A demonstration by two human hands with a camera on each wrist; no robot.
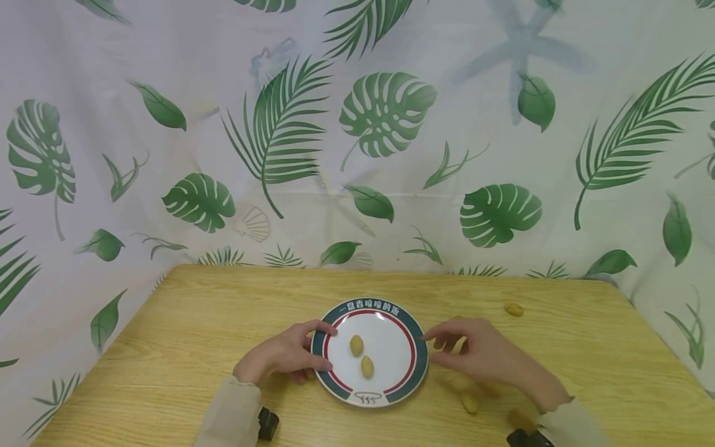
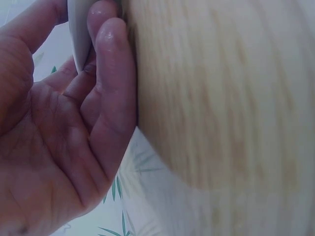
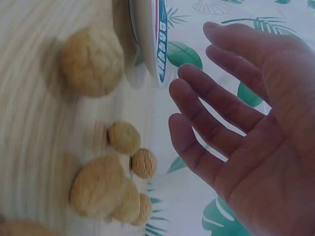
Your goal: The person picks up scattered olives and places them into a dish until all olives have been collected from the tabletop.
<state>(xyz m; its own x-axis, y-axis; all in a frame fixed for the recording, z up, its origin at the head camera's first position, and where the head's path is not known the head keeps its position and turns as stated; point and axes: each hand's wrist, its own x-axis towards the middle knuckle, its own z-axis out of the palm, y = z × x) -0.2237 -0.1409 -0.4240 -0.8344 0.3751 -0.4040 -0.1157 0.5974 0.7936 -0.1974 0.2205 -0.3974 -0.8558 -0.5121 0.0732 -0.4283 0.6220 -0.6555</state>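
Observation:
A round white plate (image 1: 385, 347) with a dark teal rim and a red ring lies on the wooden table, two walnuts (image 1: 356, 346) near its middle. My left hand (image 1: 285, 352) grips the plate's left rim; in the left wrist view, fingers of that hand (image 2: 74, 113) curl under the plate's edge (image 2: 78, 37). Beside the right rim hovers my right hand (image 1: 475, 351), fingers loosely bent with nothing between them. From the right wrist, that hand (image 3: 251, 128) appears apart from the plate (image 3: 147, 39), with several walnuts (image 3: 93, 61) on the table below it.
One walnut (image 1: 514, 309) lies farther back on the right of the wooden table (image 1: 223, 304). Another walnut (image 1: 469, 403) is near the right forearm, partly in shadow. A leaf-printed white curtain (image 1: 391, 217) hangs behind the table's back edge and around its sides.

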